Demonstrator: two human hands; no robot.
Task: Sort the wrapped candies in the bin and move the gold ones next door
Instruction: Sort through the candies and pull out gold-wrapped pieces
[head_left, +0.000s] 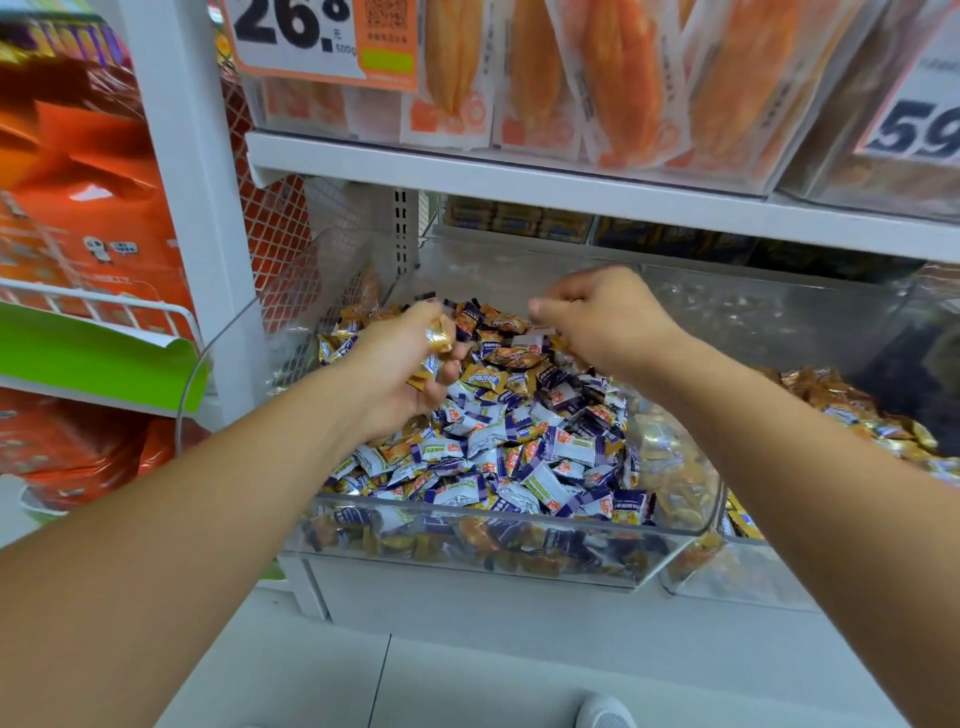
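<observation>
Gathering is under way: the left hand (410, 364) clutches several gold foil-wrapped candies (440, 336) above the clear plastic bin (519, 512) of mixed purple-and-white wrapped sweets (524, 441). The right hand (597, 317), curled, seems to pinch one; I cannot tell. Next, carry them right into the neighbouring clear bin (743, 582).

an orange-and-white price card (322, 39) hangs on the front of the clear box above the white shelf board (571, 179), at its left end; it reads "26." in large black digits, with a small "500g" under them. a square code on its orange part is too blurred to read. a second price card (922, 119), above the shelf board's right end, shows a dark "59", cut by the frame edge. print on the candy wrappers below the shelf board cannot be read.
</observation>
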